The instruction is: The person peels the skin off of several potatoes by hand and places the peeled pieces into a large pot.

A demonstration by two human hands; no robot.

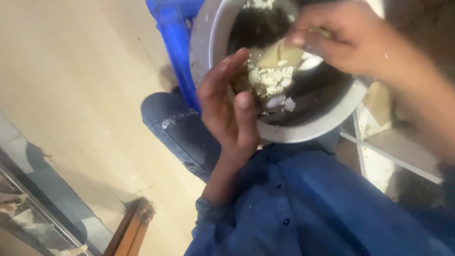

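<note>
Bowl [208, 42] sits near your chest; left hand [227, 102] cups pale peelings [270, 80] to catch them, right hand [341, 40] pinches a pale wedge [277, 56] above.

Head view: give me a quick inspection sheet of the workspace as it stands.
Surface: beige floor; no table seen.
Job's things: round metal bowl on the lap, holding white chopped pieces; a pale yellowish piece above them.
Clutter: blue plastic crate behind the bowl.
Hands: left hand cupped at the bowl's near rim; right hand pinching the yellowish piece.
Cables: nothing seen.
Surroundings: blue shirt, wooden frame, white grid frame.
</note>
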